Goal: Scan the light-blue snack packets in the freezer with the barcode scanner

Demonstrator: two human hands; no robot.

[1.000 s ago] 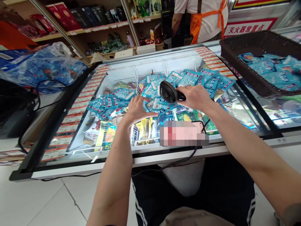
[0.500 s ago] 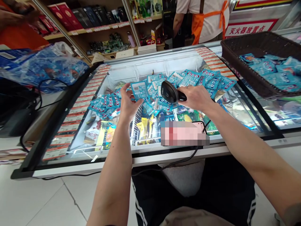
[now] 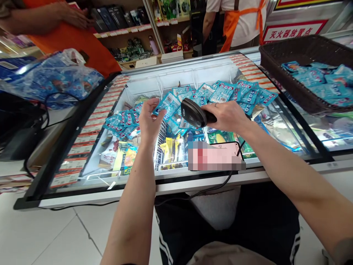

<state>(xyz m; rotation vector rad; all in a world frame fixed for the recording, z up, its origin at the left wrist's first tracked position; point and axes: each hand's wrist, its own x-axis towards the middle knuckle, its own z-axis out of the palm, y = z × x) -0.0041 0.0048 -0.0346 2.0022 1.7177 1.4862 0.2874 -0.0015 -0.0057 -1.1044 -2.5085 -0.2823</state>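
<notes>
In the head view, the left hand (image 3: pixel 151 119) is half-curled, its thumb and fingertips pinching a blue packet (image 3: pixel 169 104) by the near-left edge; the packet is tilted, over the heap of like packets (image 3: pixel 222 92) on the freezer's glass top (image 3: pixel 95 145); the right hand (image 3: pixel 227 116) is closed around the handle of a black scanner (image 3: pixel 191 112), whose broad head points left, just beside the pinched packet; a smaller pile of blue packets (image 3: pixel 121 121) lies left of the left hand; a phone (image 3: pixel 226 147), partly blurred out, lies on the freezer's near edge below the right hand, with a black cable (image 3: pixel 220 187) running across its right end and along the front; at the right, a dark woven basket (image 3: pixel 288 88) holds more blue packets (image 3: pixel 331 86); at the left, a clear plastic bag (image 3: pixel 59 79) has blue packs inside; beyond the freezer are two people in orange aprons, one at upper left (image 3: pixel 74 46), one near the top centre-right (image 3: pixel 245 24), before stocked shelves (image 3: pixel 129 31).
</notes>
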